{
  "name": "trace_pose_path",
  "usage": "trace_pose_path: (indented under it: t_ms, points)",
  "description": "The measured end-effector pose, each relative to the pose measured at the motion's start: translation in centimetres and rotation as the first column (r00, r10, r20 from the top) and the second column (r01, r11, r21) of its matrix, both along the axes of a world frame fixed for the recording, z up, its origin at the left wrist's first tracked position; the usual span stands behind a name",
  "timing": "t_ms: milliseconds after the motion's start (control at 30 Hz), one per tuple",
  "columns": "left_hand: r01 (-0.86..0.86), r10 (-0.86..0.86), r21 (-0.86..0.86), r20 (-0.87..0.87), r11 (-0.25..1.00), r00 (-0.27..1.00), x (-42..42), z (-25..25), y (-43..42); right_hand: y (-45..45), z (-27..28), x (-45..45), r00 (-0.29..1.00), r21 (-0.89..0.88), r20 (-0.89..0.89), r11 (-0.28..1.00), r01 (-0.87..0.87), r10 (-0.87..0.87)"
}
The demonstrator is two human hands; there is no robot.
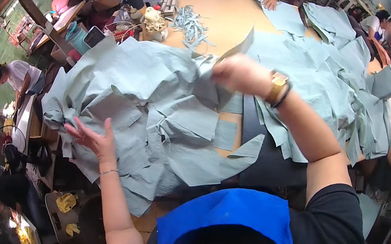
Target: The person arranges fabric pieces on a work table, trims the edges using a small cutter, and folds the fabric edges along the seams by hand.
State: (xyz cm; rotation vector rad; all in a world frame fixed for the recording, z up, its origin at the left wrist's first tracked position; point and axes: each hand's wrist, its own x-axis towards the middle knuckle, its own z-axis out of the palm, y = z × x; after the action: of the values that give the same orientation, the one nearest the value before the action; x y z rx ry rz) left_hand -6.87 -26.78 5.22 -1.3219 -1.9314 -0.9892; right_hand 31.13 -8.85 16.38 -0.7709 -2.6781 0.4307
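My left hand (93, 139) is over the left end of a large crumpled heap of grey-green sheets (137, 72), which look like cloth or thin leather. Its fingers are spread and grip nothing. Farther right, my right hand (243, 76) is smeared by motion, with its fingers closed. A grey-green piece (238, 44) rises on edge from these fingers, its tip pointing up. Beneath that hand lie more pieces of the same material. To its right, a second wide heap (304, 78) of grey-green sheets covers the table.
Thin grey-green strips (190, 25) lie on the tan table (223, 11) beside a cluttered group of containers. Across the table, another person's hands (271, 1) work on a sheet. A dark chair-like surface (272, 154) sits near my right side. Other people work around the room.
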Motion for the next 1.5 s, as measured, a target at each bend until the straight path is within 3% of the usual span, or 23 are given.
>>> trace_pose_path:
  t_ms: [67,133,200,267,333,367,400,433,467,500,533,567,667,733,800,867,1000,1200,1267,1367,1400,1467,1500]
  points:
    - [0.255,-0.253,0.004,-0.109,0.967,0.961,3.7,0.7,1.4,-3.0,-3.8,-1.4,0.981,0.018,-0.008,0.981,-0.193,0.193]
    - [0.554,-0.566,-0.193,-0.012,0.81,0.824,8.7,0.2,3.4,-5.7,-5.7,-2.9,0.96,-0.035,0.163,0.973,-0.227,0.23]
    - [0.678,-0.691,-0.464,0.175,0.57,0.701,13.6,1.9,5.9,-6.6,-7.7,-3.7,0.931,-0.027,0.162,0.944,-0.328,0.328]
    - [0.648,-0.691,-0.605,0.211,0.463,0.691,15.2,0.6,8.6,-6.5,-6.3,-3.4,0.905,-0.063,0.218,0.931,-0.36,0.365]
    - [0.578,-0.648,-0.645,0.164,0.501,0.744,15.2,-1.1,10.5,-4.4,-3.0,-2.8,0.857,-0.15,0.187,0.876,-0.458,0.48]
    - [0.598,-0.632,-0.611,0.197,0.519,0.749,15.2,-1.7,11.1,-3.3,1.3,-1.7,0.895,-0.211,0.328,0.947,-0.244,0.304]
    - [0.616,-0.616,-0.577,0.231,0.536,0.753,15.1,-2.2,11.5,0.2,2.4,-0.8,0.929,-0.526,0.159,0.825,-0.207,0.334]
    - [0.625,-0.623,-0.553,0.227,0.551,0.749,15.2,-2.0,11.5,3.3,3.7,0.5,0.982,-0.586,0.132,0.81,-0.029,0.131]
    - [0.632,-0.627,-0.505,0.21,0.588,0.75,15.4,-2.3,11.5,8.7,1.8,1.8,0.987,-0.592,-0.123,0.806,0.01,-0.103]
    - [0.628,-0.625,-0.473,0.189,0.618,0.757,15.6,-2.4,11.2,12.3,1.6,3.7,0.863,-0.501,-0.418,0.865,0.042,-0.284]
    - [0.621,-0.621,-0.438,0.165,0.65,0.766,15.7,-2.1,11.0,15.2,0.8,4.7,0.693,-0.445,-0.497,0.839,0.312,-0.521]
    - [0.549,-0.564,-0.447,0.112,0.706,0.818,15.7,-1.2,10.1,15.7,0.2,5.5,0.614,-0.406,-0.553,0.826,0.392,-0.563]
    - [0.261,-0.325,-0.425,-0.084,0.867,0.942,15.3,1.2,3.9,12.1,-4.3,4.0,0.782,-0.243,-0.302,0.837,0.49,-0.545]
    - [0.032,-0.088,-0.389,-0.128,0.921,0.988,13.8,0.3,-1.0,8.5,-9.7,2.8,0.938,-0.277,-0.09,0.913,0.299,-0.335]
    - [-0.087,0.073,-0.449,-0.047,0.889,0.996,11.0,-2.3,-3.1,3.9,-13.3,1.6,0.943,-0.393,0.099,0.858,0.332,-0.319]
    - [-0.12,0.164,-0.549,0.032,0.827,0.986,7.5,-5.2,-3.0,0.6,-16.6,-0.8,0.858,-0.143,0.278,0.864,0.482,-0.433]
    - [-0.146,0.185,-0.643,-0.007,0.752,0.983,5.5,-6.7,1.0,-5.3,-17.3,-6.9,0.826,-0.27,0.173,0.781,0.563,-0.536]
    - [-0.164,0.21,-0.647,-0.007,0.745,0.978,3.5,-7.4,3.1,-6.3,-16.0,-12.6,0.915,-0.508,0.064,0.776,0.374,-0.398]
    - [-0.096,0.187,-0.675,0.063,0.731,0.98,3.8,-6.5,2.8,-3.8,-16.0,-9.6,0.949,-0.686,-0.122,0.716,0.13,-0.289]
    - [0.019,0.128,-0.67,0.169,0.742,0.977,3.0,-6.6,1.8,-5.1,-12.5,0.8,0.944,-0.348,-0.176,0.914,0.207,-0.28]
    - [0.081,0.088,-0.621,0.236,0.779,0.968,2.5,-7.1,1.1,-5.9,-11.5,4.9,0.943,-0.169,-0.101,0.94,0.297,-0.316]
    - [0.187,0.01,-0.508,0.36,0.841,0.933,1.5,-7.8,0.4,-8.8,-9.3,13.0,0.828,0.09,0.19,0.849,0.52,-0.527]
    - [0.094,0.124,-0.508,0.379,0.856,0.917,5.2,-4.7,0.0,-9.7,-9.4,16.6,0.75,0.163,0.264,0.794,0.585,-0.607]
